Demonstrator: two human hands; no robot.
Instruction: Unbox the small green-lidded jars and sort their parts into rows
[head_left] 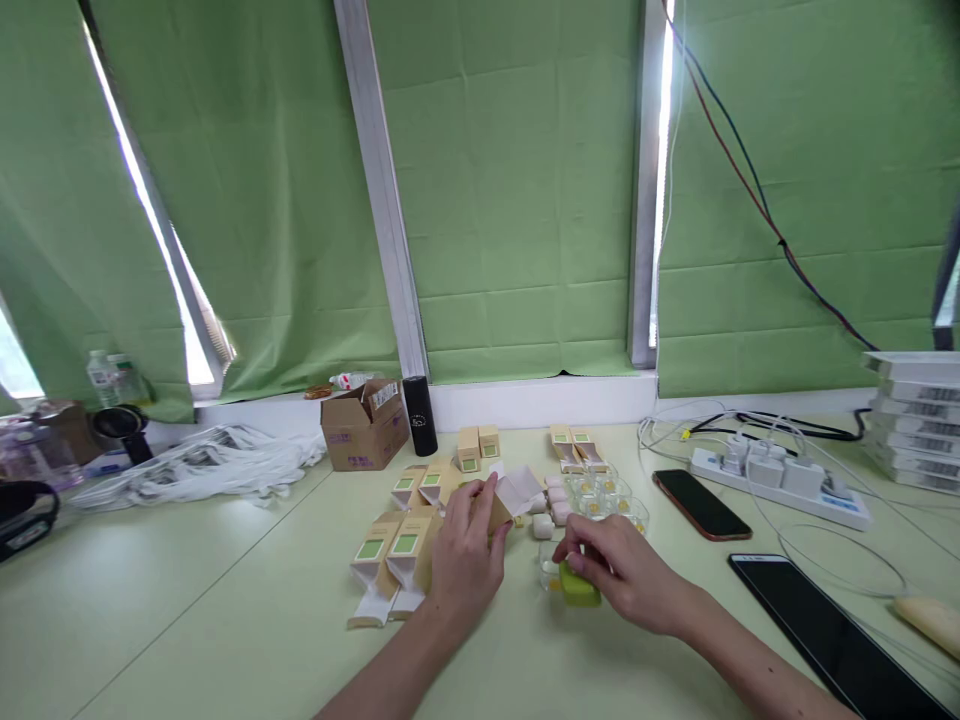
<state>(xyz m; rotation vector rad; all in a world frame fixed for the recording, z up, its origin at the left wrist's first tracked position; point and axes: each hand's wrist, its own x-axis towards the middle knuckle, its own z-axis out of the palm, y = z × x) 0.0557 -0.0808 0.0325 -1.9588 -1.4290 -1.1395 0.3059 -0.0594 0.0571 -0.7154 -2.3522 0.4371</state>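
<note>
My left hand (466, 545) is closed around a small kraft paper box (501, 512), whose white-lined flaps stick out to the right. Fingers of my right hand (626, 570) pinch a green block with rounded corners (580, 586), low over the table. Just left of the block stands a small clear container (549, 566), partly hidden by it. Several clear containers (600, 492) with yellow spots are grouped beyond my right hand. Whitish-pink blocks (543, 526) lie between my hands. Left of my left hand, kraft boxes with green labels (370, 550) lie with their flaps open.
More small boxes (469, 450) stand farther back, near a black cylinder (420, 416) and a brown carton (364, 430). To the right lie a phone (701, 504), a tablet (832, 640) and a power strip (780, 490) with trailing cables. White cords (217, 465) are heaped at left.
</note>
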